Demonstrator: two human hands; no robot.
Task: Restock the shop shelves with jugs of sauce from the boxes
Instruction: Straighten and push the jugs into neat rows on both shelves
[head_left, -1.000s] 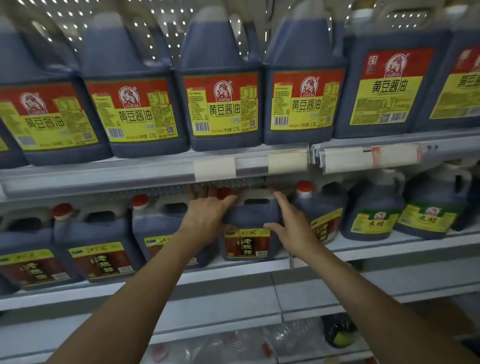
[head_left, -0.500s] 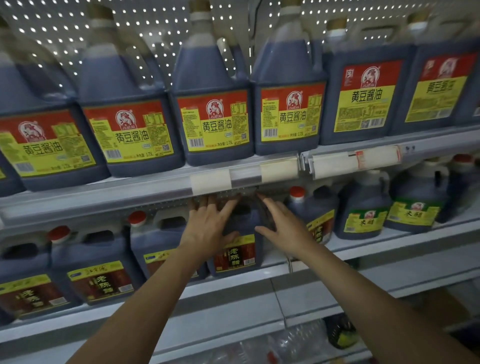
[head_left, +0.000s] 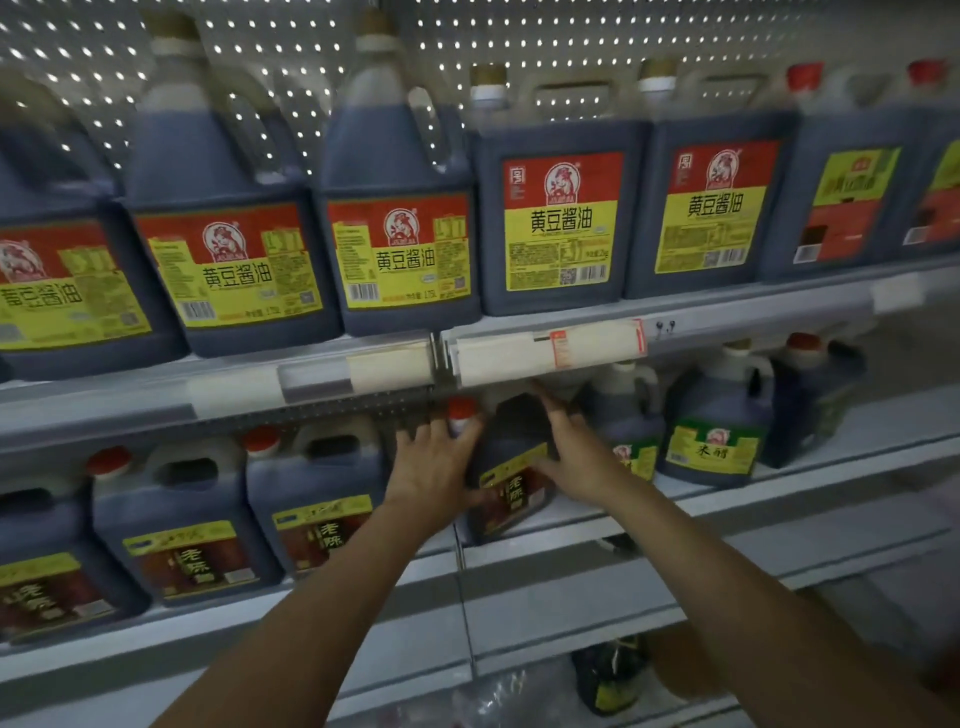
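A dark jug of sauce (head_left: 511, 457) with a red cap and a brown-and-yellow label stands on the middle shelf (head_left: 597, 543), turned at an angle. My left hand (head_left: 434, 465) lies flat against its left side with straight fingers, the thumb near the label. My right hand (head_left: 571, 452) presses its right side, fingers stretched up toward the shelf above. Matching jugs (head_left: 317, 499) stand in a row to the left.
The upper shelf (head_left: 519, 358) carries big soy sauce jugs (head_left: 558, 218) with red-and-yellow labels. Green-labelled vinegar jugs (head_left: 714, 421) stand right of my hands. A dark bottle (head_left: 613, 675) lies on the bottom shelf. Perforated back panel behind.
Both hands have slid the jug to the right along the middle shelf and turned it at an angle. My view has also shifted right.
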